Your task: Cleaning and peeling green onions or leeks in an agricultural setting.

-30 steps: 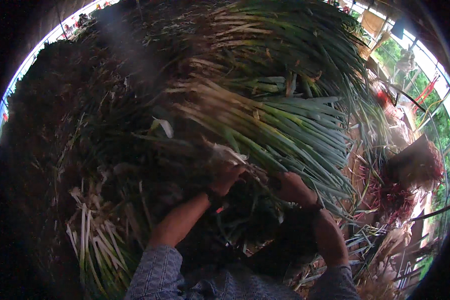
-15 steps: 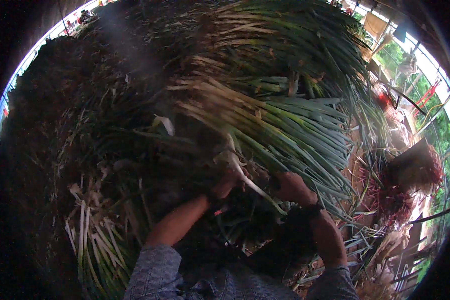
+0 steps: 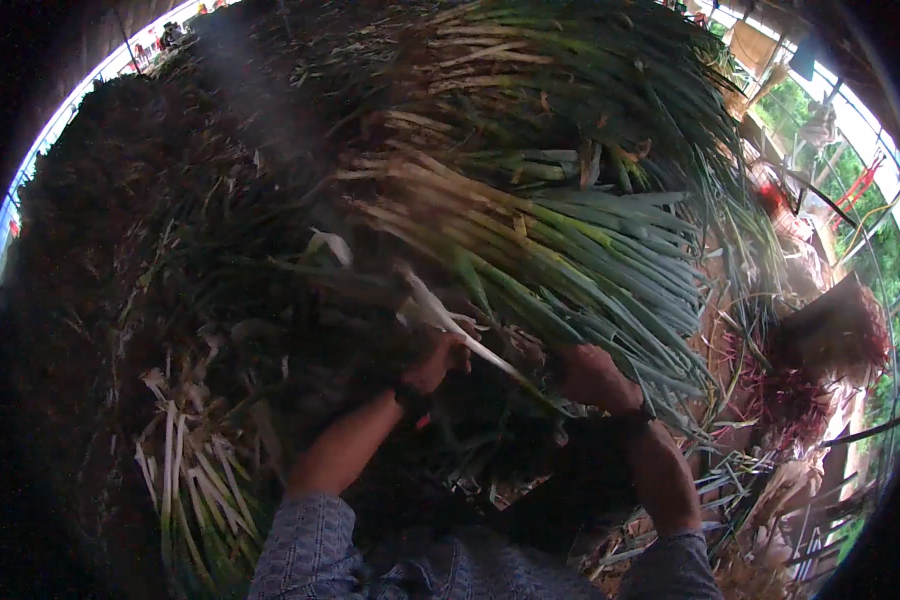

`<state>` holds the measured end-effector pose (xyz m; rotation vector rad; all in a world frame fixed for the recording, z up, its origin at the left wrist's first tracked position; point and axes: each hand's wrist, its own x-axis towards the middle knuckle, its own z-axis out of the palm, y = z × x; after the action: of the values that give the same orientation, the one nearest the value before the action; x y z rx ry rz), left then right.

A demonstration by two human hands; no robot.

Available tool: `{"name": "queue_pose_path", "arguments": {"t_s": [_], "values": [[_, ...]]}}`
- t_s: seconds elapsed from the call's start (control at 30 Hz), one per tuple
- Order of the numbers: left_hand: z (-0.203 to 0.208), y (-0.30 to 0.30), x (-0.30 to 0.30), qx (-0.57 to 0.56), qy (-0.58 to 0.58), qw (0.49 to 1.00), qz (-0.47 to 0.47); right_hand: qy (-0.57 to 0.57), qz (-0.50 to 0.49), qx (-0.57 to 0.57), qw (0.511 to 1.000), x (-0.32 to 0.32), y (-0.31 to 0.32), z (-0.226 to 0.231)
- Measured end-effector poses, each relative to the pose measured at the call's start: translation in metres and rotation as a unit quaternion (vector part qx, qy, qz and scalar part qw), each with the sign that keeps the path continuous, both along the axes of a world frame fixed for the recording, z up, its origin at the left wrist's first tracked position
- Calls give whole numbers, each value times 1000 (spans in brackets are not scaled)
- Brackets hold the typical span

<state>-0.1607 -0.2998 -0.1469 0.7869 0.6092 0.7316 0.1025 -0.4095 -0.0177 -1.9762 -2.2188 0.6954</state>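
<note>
Far left of frame: dark heap of soil and plant waste point(image 3: 100, 250), detail lost in shadow

Lower left: loose bundle of trimmed scallions point(image 3: 195, 480), white stems upward, lying well apart from the hands

Centre: left hand point(image 3: 438, 360), dark band at the wrist, fingers closed around a single scallion stalk point(image 3: 450, 322); the white stalk runs slantwise from upper left to lower right, crossing towards the other hand

Centre to upper right: large stack of green onions point(image 3: 570, 240), pale bases left, green leaves fanning right, just above both hands

Right of centre: right hand point(image 3: 590, 375), knuckles up, pressed into the stack's lower edge; whether it grips anything cannot be told

Far right: reddish roots and debris point(image 3: 800, 390)
</note>
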Motion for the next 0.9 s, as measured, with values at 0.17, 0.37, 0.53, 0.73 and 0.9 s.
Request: {"name": "queue_pose_path", "arguments": {"t_s": [0.17, 0.37, 0.53, 0.73, 0.9], "values": [[6, 0, 2, -30, -1, 999, 11, -6, 13, 6, 1000, -2, 5, -16], [21, -9, 3, 2, 4, 1000, 1, 36, 16, 44, 998, -6, 9, -11], [18, -9, 1, -4, -16, 1000, 2, -31, 53, -28, 998, -4, 16, -15], [36, -12, -1, 28, -106, 992, -68, 56, 10, 40, 998, 1, 10, -21], [-6, -7, -18, 75, -43, 989, -120, -16, 21, 28, 999, -3, 16, -24]]}}
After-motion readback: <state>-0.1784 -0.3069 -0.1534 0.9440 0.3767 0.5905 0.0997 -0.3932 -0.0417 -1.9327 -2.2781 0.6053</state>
